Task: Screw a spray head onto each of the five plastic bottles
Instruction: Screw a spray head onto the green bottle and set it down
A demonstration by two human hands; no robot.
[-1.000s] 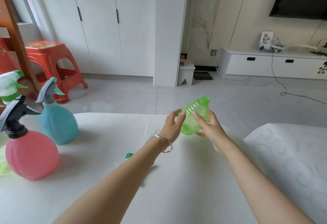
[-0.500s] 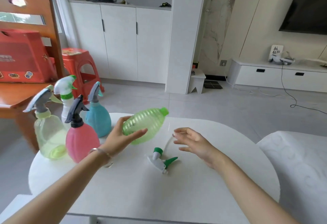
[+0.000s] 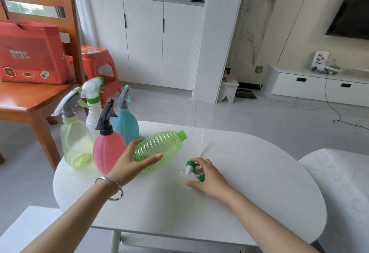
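Note:
My left hand (image 3: 131, 164) grips a ribbed green bottle (image 3: 159, 149), held on its side above the white table (image 3: 249, 202) with its threaded neck pointing up and right, no head on it. My right hand (image 3: 207, 178) lies over a white and green spray head (image 3: 189, 169) on the table, fingers curled around it. At the table's left stand a pink bottle (image 3: 107, 153), a blue bottle (image 3: 125, 127), a white bottle (image 3: 93, 117) and a pale yellow-green bottle (image 3: 75, 145), each with a spray head on.
A wooden chair (image 3: 40, 97) with a red box (image 3: 30, 53) stands left of the table, a red plastic stool (image 3: 97, 63) behind it. A white cushion (image 3: 339, 182) lies at the right. White cabinets line the back wall.
My left hand has lowered the green bottle slightly. My right hand has dropped from mid-air onto the spray head on the table. One second ago both hands held the bottle.

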